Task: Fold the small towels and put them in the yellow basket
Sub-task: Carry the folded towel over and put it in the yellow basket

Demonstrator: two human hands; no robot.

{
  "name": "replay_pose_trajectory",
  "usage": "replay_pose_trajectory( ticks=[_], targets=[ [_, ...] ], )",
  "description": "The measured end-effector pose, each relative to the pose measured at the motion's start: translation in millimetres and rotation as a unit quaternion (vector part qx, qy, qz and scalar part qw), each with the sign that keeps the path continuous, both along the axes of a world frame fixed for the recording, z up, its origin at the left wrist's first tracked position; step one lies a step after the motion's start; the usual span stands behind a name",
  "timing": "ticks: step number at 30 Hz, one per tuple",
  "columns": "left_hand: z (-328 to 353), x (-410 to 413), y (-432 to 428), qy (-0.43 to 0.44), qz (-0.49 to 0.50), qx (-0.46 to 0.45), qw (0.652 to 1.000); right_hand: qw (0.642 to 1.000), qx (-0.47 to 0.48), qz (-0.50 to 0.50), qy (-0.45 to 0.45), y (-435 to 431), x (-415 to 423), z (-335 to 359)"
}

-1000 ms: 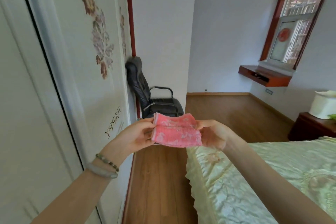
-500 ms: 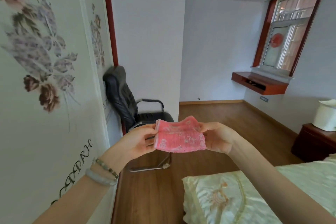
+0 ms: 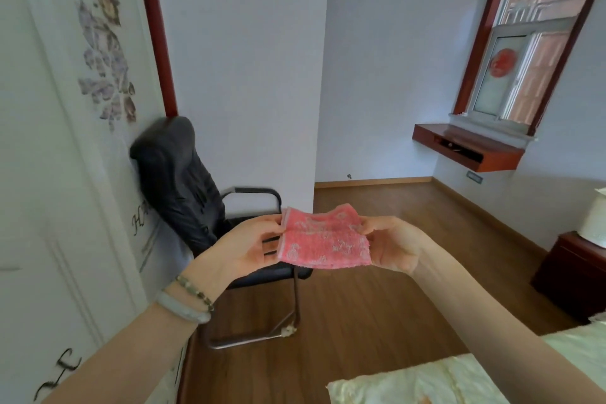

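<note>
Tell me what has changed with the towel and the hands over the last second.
The view swung away from the bed, now just a corner at lower right; the black chair shows fuller. Nothing taken up or let go: left hand and right hand still pinch the folded pink towel by its ends, in mid-air.

Black script lettering [image 3: 140, 221] on the white wardrobe door [image 3: 82, 193] shows only a legible "H"

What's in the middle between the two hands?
A small pink towel, folded over, stretches between the left hand and right hand; each pinches one end. The head view shows it.
</note>
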State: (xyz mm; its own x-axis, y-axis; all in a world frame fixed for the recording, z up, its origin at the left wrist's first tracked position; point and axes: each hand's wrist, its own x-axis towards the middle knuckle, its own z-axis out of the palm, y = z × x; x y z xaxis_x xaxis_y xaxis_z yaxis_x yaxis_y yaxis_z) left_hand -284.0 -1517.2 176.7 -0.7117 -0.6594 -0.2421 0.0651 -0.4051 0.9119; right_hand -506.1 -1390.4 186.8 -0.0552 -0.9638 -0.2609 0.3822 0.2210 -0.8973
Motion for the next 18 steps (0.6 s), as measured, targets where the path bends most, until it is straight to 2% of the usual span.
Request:
replay_pose_trajectory(
  ticks=[11, 18],
  targets=[
    [-13.0, -135.7, -224.4, -0.024, -0.098, 0.000, 0.995, 0.987, -0.007, -0.159, 0.007, -169.8, -84.4, -22.7],
    [-19.1, -234.4, -300.3, -0.022, -0.177, 0.012, 0.984, 0.962, 0.007, -0.272, -0.027, -223.2, -145.4, -28.1]
  ],
)
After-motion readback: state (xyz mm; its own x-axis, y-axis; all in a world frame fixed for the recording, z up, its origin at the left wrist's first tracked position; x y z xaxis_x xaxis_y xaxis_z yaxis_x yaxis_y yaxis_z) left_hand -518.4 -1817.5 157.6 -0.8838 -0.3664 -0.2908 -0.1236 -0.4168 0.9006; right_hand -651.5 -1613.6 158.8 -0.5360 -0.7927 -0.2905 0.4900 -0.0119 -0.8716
